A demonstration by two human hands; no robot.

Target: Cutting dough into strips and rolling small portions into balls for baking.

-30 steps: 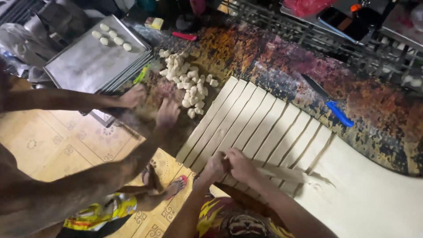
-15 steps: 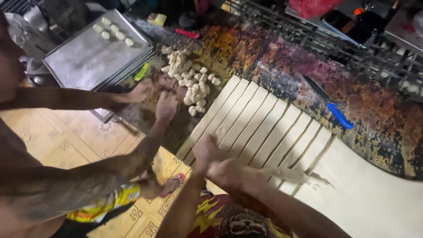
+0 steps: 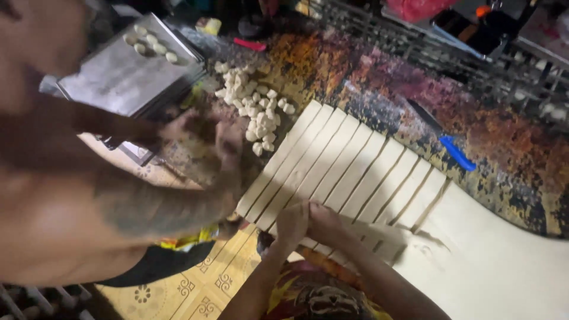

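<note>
Pale cream flat sheet of rolled dough (image 3: 498, 261) lies on the dark mottled countertop (image 3: 379, 83), its left part cut into long parallel dough strips (image 3: 332, 160) running diagonally. Strips lie flat, side by side, narrow gaps between; near ends sit under both hands, right part uncut.

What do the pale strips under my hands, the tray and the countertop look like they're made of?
Strips: soft raw dough, matte cream, cut edges slightly wavy.
Tray: likely thin metal, dull grey sheen, with a raised rim.
Countertop: seemingly polished stone or a stone-look surface, mottled orange, red and black.
</note>
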